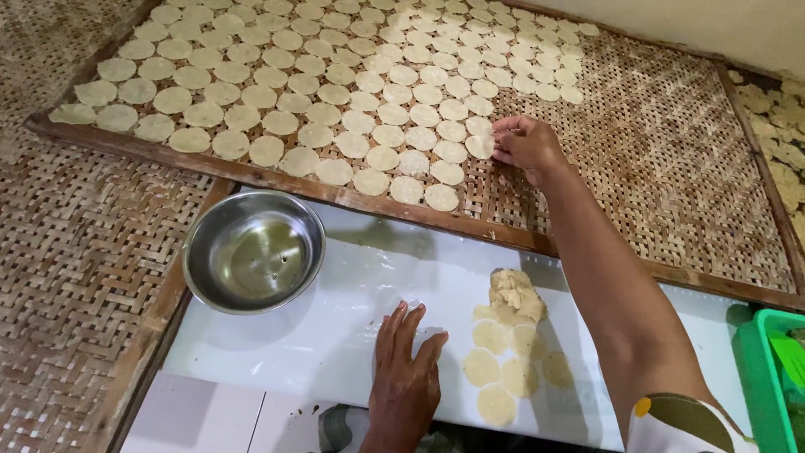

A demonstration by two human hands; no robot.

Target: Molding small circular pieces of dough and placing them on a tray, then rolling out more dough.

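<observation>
Two hands, right (527, 144) pinching dough disc (480, 147) (woven tray (671, 143)), left (405, 369) spread flat.

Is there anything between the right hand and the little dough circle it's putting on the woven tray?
No. The right hand already touches the dough circle at the end of a row on the woven tray.

A woven tray (671, 151) lay at the back, with rows of dough discs (335, 92) covering its left and middle. In front lay a plastic sheet (335, 335), bearing a metal bowl (253, 252) at left and a dough lump (516, 295) at right, with flattened rounds (503, 369) just before it. A basket (767, 377) stood at far right.
</observation>
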